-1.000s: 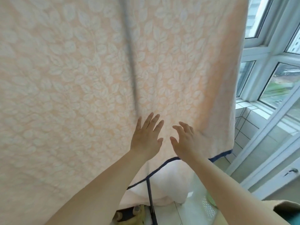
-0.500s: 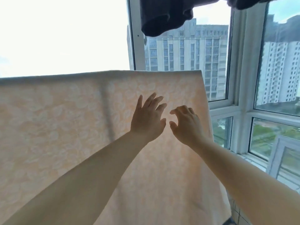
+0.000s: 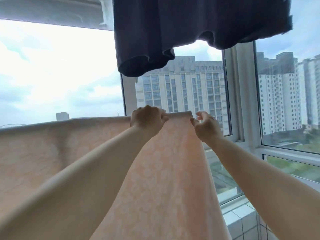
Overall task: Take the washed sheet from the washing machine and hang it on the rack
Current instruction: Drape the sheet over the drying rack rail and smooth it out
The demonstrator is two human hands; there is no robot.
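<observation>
**Hands at sheet's top fold**

Both hands rose from the sheet's face to its top edge. Left hand grips the fold of the peach sheet; right hand pinches its right corner. Sheet hangs draped below a dark garment.

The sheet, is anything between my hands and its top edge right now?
Nothing visible. The left hand already grips the sheet at its top fold, and the right hand is at the fold's right corner, fingers curled; whether they pinch it is unclear. The dark garment hangs higher up, apart from both hands.
</observation>
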